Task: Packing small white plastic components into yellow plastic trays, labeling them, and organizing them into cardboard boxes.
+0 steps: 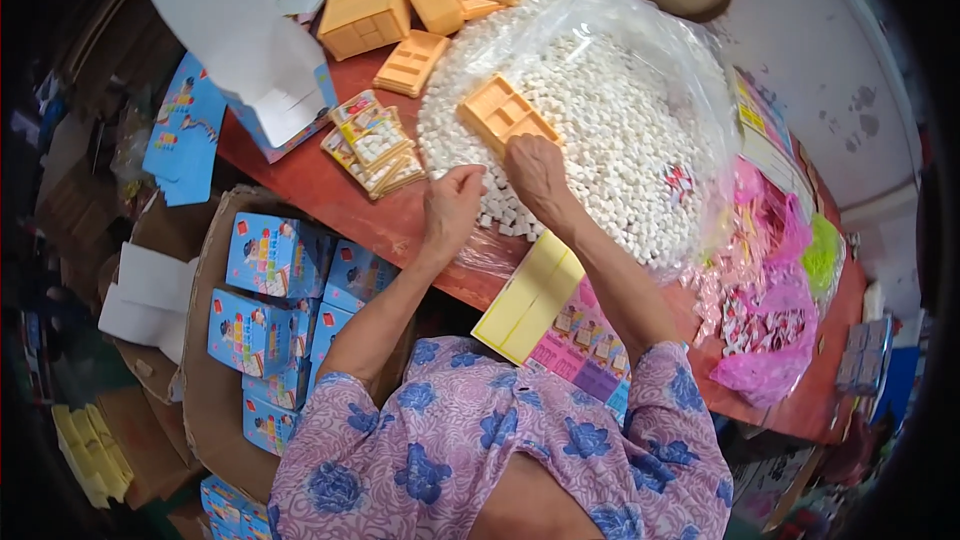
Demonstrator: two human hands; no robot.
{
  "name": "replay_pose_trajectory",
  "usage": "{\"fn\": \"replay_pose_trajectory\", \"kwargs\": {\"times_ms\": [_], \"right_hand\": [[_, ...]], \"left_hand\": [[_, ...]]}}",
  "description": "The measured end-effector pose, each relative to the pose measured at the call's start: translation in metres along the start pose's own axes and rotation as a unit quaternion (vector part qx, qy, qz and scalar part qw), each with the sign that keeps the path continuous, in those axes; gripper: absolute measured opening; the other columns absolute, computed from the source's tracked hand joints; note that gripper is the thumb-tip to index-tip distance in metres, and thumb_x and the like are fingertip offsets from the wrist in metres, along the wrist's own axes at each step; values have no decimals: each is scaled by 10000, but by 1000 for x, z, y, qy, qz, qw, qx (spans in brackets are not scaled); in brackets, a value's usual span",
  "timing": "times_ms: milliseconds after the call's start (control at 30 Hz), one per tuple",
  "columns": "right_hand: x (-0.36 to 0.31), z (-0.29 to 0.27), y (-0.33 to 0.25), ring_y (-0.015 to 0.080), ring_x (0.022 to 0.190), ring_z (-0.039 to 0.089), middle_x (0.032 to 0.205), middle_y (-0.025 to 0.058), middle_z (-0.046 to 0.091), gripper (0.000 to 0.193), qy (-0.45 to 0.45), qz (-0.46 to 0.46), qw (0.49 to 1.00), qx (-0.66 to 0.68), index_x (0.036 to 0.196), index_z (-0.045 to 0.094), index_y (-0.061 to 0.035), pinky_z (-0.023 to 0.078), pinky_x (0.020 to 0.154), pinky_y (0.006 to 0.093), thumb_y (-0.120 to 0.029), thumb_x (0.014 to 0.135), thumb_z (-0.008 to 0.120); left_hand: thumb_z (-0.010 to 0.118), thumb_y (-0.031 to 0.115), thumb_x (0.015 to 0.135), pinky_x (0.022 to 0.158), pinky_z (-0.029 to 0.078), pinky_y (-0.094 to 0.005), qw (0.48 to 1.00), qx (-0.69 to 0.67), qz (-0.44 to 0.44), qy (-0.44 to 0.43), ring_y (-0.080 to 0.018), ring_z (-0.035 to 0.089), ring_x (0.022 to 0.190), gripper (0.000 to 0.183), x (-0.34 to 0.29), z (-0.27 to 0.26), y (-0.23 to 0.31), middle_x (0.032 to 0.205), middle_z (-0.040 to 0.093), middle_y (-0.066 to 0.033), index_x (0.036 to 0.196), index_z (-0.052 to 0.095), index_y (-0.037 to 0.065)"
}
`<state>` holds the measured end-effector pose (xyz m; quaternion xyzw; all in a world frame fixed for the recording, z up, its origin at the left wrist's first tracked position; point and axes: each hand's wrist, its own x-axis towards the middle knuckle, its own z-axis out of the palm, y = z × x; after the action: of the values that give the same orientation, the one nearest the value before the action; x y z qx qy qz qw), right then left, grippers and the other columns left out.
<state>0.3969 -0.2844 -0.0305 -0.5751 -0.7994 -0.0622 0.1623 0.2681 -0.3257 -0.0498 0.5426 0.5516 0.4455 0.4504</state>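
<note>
A shallow orange compartment tray (510, 110) lies tilted over a large heap of small white cubes (620, 120) in clear plastic. My right hand (538, 172) is closed at the tray's near right corner and appears to grip it; the fingertips are hidden beneath the hand. Just left of it, my left hand (456, 202) hovers by the heap's near edge with thumb and fingers pinched together. Whatever those fingers hold is too small to make out. Beside my left hand lies a stack of filled trays with printed cards (378, 145).
Stacked orange trays (365, 5) and an open white box (290, 115) occupy the table's far left. A carton (215, 340) of blue boxes (262, 255) stands below left. Printed sheets (560, 325) overhang the near edge; pink bags (765, 340) of small wrapped pieces lie right.
</note>
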Motion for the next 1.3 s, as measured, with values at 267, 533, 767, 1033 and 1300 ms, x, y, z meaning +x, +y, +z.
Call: {"fn": "replay_pose_trajectory", "kwargs": {"times_ms": [267,533,767,1033,1300], "right_hand": [[-14,-18,17,248,630,501,615,110,486,58,117,-66,990,34,623,467,-44,387,566,355,-93,652,476],[-61,-37,70,280,898,475,949,145,476,368,192,50,942,271,981,471,-23,391,757,312,-32,646,624],[-78,4,102,364,1075,345,1173,210,342,547,58,147,987,-15,1170,360,-64,333,853,412,-104,665,567],[-45,30,109,261,812,499,843,154,512,292,232,332,872,274,950,505,-18,406,685,342,-47,660,518],[-31,3,68,340,1080,364,1141,223,413,477,207,254,866,379,1120,417,0,263,915,413,-355,805,366]], "left_hand": [[459,234,836,551,452,-234,921,-337,-165,-106,-113,526,631,236,11,20,28,817,541,-71,976,454,44],[471,51,788,692,468,-291,855,-496,-139,-57,-181,514,893,359,21,86,36,1012,476,-74,1130,366,23],[489,130,755,701,415,-275,944,-308,-79,86,-163,501,832,332,31,125,24,944,524,-113,1007,462,-83],[503,169,741,706,411,-290,962,-226,-101,114,-196,521,818,365,38,144,20,932,540,-136,986,474,-100],[488,191,792,697,442,-284,873,-451,-186,2,-175,515,866,336,44,145,17,1001,508,-101,1065,454,-2]]}}
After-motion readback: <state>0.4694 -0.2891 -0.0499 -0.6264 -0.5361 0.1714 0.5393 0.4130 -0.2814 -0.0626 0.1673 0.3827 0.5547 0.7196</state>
